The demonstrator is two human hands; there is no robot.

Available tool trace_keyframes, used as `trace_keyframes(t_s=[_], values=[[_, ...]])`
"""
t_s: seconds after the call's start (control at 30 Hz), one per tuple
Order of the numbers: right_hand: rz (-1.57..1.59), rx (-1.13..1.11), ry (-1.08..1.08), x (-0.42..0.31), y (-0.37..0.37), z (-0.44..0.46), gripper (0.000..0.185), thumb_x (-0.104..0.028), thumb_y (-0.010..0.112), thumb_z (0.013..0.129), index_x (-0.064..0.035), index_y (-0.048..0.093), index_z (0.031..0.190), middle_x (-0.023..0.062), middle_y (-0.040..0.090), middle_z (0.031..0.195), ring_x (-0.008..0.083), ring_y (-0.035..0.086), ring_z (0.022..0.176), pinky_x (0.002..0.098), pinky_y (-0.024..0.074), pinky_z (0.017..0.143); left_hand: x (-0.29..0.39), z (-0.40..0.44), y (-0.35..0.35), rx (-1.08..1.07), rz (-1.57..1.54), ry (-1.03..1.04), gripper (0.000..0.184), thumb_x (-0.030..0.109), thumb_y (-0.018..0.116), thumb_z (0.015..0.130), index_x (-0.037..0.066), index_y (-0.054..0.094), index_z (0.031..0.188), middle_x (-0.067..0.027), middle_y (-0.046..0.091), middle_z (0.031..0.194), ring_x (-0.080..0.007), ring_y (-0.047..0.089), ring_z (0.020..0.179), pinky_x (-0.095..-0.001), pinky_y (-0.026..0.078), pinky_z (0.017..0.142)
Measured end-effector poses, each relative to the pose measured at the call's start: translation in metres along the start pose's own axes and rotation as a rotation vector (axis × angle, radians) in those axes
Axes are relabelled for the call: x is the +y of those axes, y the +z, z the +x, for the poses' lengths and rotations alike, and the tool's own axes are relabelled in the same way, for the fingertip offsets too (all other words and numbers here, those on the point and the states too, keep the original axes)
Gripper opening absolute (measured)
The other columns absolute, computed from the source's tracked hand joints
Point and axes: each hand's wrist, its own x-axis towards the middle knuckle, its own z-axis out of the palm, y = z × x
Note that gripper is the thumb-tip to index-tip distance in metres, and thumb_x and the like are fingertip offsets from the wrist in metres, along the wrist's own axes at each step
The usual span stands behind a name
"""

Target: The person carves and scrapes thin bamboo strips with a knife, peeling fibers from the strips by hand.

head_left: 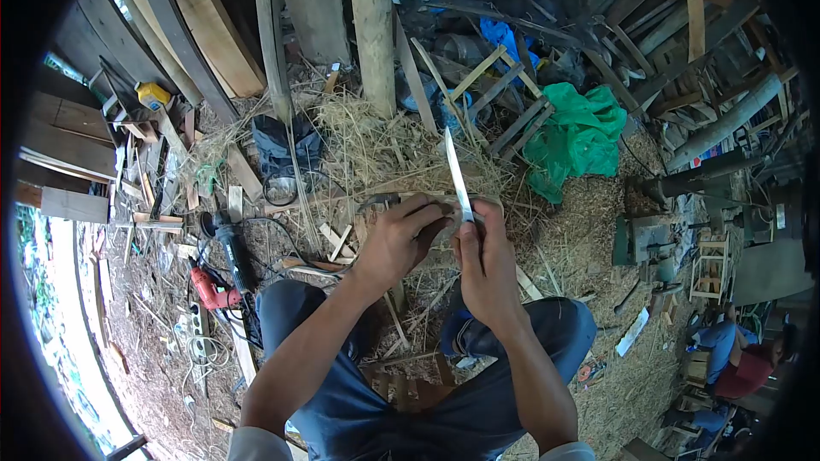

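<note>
My right hand is closed around the base of a knife, with the thumb pressed along it. The bright, pointed knife blade stands out from the fist, tip away from me. Close beside it, my left hand is curled with fingertips pinched together near the knife's lower end. Whatever lies between those fingers is hidden or too small to name. Just beyond the left knuckles rests a dark, curved metal piece. Both hands are above the ground between my bent knees.
An angle grinder and a red drill lie on the left among cords. A green plastic bag sits at the right, near a wooden post. Planks lean at the back left. Another person sits far right.
</note>
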Motion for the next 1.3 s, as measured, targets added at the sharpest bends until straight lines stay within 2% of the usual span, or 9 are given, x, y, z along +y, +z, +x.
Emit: trace_keyframes(t_s=[0.47, 0.6, 1.1, 1.17, 1.3], values=[[0.086, -0.006, -0.04, 0.004, 0.0, 0.004, 0.022, -0.016, 0.041, 0.099, -0.0024, 0.042, 0.116, 0.0099, 0.056, 0.071, 0.0187, 0.054, 0.058, 0.033, 0.0425, 0.056, -0.003, 0.005, -0.013, -0.081, -0.136, -0.014, 0.019, -0.001, 0.071, 0.073, 0.0, 0.064, 0.091, -0.0134, 0.066, 0.088, -0.0305, 0.065, 0.075, -0.0344, 0.052, 0.062], [0.005, -0.017, -0.036, -0.002, 0.0, 0.003, 0.022, -0.016, 0.041, 0.099, -0.0026, 0.042, 0.116, 0.0095, 0.056, 0.071, 0.0183, 0.054, 0.059, 0.0333, 0.0423, 0.056, -0.005, 0.002, -0.013, -0.083, -0.145, -0.023, 0.018, -0.002, 0.07, 0.075, 0.0, 0.065, 0.092, -0.014, 0.066, 0.089, -0.0312, 0.065, 0.075, -0.0352, 0.051, 0.062], [-0.037, -0.022, -0.072, 0.006, 0.008, -0.007, 0.026, -0.013, 0.044, 0.097, -0.0013, 0.04, 0.119, 0.0175, 0.057, 0.074, 0.0347, 0.057, 0.063, 0.0428, 0.0421, 0.058, -0.008, -0.01, -0.003, -0.046, -0.075, -0.031, 0.016, -0.003, 0.069, 0.075, -0.001, 0.063, 0.089, -0.0151, 0.065, 0.083, -0.0337, 0.064, 0.07, -0.0373, 0.051, 0.06], [-0.041, -0.001, -0.087, 0.008, 0.008, -0.008, 0.026, -0.012, 0.045, 0.096, -0.0011, 0.039, 0.12, 0.0202, 0.057, 0.073, 0.0387, 0.057, 0.064, 0.0448, 0.0414, 0.058, -0.005, -0.009, -0.002, -0.02, -0.048, 0.002, 0.015, -0.003, 0.069, 0.075, -0.001, 0.063, 0.088, -0.0151, 0.065, 0.082, -0.0341, 0.064, 0.069, -0.0376, 0.051, 0.06], [-0.107, -0.007, -0.083, 0.006, 0.005, -0.007, 0.026, -0.011, 0.044, 0.096, -0.001, 0.038, 0.119, 0.0221, 0.057, 0.071, 0.0414, 0.057, 0.061, 0.0467, 0.0403, 0.055, -0.005, -0.008, -0.001, -0.027, -0.047, 0.007, 0.016, -0.002, 0.069, 0.074, 0.0, 0.063, 0.089, -0.0153, 0.065, 0.083, -0.0343, 0.063, 0.069, -0.0374, 0.051, 0.059]])
